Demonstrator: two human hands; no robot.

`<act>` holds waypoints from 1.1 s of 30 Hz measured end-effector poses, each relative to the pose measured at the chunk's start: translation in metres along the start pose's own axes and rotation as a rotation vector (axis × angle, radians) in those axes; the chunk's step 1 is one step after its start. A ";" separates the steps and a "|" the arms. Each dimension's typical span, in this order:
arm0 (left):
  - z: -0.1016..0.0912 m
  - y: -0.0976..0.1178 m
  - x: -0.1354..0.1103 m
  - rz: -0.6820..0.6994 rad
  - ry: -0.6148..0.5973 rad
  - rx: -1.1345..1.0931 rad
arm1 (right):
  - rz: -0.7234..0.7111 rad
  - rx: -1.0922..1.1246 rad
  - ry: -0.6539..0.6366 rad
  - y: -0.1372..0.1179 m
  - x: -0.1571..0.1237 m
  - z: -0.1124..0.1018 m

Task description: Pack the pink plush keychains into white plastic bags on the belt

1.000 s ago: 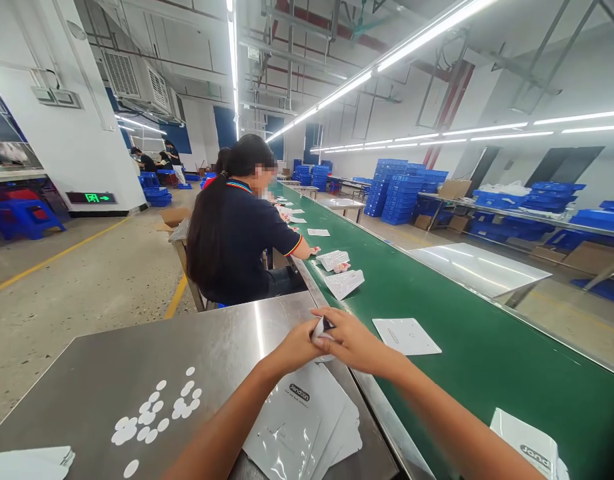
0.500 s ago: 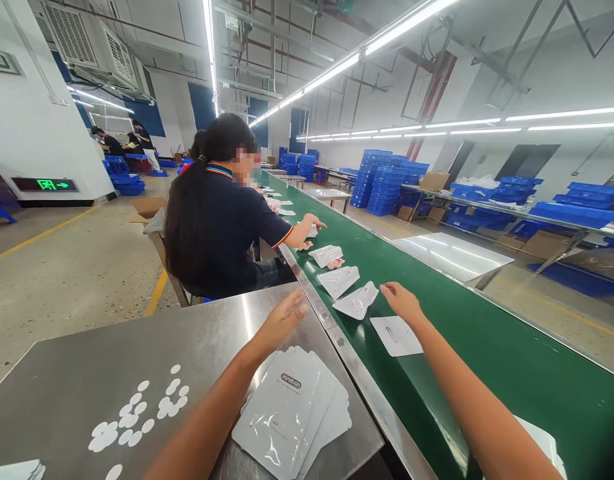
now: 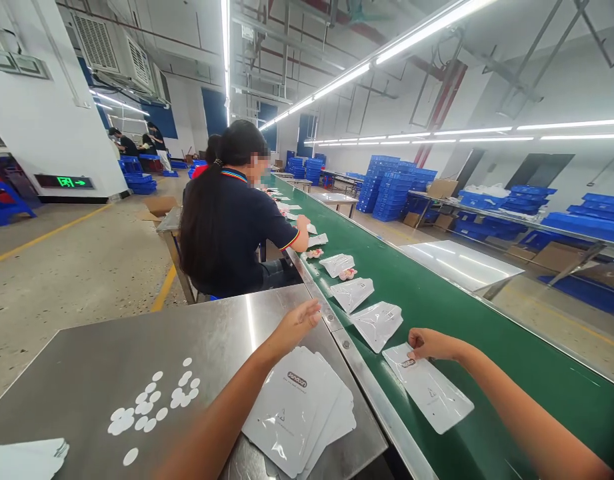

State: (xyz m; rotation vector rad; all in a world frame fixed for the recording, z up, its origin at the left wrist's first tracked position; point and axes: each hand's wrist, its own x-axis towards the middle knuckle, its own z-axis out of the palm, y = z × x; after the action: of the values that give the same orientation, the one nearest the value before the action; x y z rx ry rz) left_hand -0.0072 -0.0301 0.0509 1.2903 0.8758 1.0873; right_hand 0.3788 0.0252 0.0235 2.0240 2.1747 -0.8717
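Observation:
My right hand (image 3: 434, 345) is over the green conveyor belt, with thumb and fingers closed on the printed end of a flat white pouch (image 3: 434, 395). Just beyond that pouch a row of puffed-up white pouches (image 3: 378, 325) stretches away along the belt. My left hand (image 3: 297, 325) hovers near the metal rail at the table's edge, its fingers extended and nothing visible in it. Below it, a fanned stack of flat white pouches (image 3: 285, 413) with a dark printed logo lies on the steel table. Several white round stickers or discs (image 3: 145, 407) are scattered to the left.
The green belt (image 3: 491, 363) runs from near right to far centre, edged by a metal rail (image 3: 359, 363). A co-worker (image 3: 231, 220) sits ahead on the left side of the belt. More white sheets (image 3: 27, 460) lie at the near-left table corner. Blue crates (image 3: 387, 193) stand beyond.
My right hand has come onto the flat pouch and closed on its end; the pouch now lies at a different angle. The co-worker's outstretched hand has drawn back. The view has shifted slightly.

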 end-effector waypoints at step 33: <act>-0.002 -0.026 0.007 -0.050 0.103 -0.315 | 0.291 0.041 0.534 -0.134 0.100 -0.042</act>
State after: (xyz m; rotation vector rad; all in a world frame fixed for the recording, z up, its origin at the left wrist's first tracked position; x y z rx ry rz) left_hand -0.0036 -0.0214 0.0251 0.9537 0.7721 1.2068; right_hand 0.2535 0.1355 0.0673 2.7512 1.9873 -0.3708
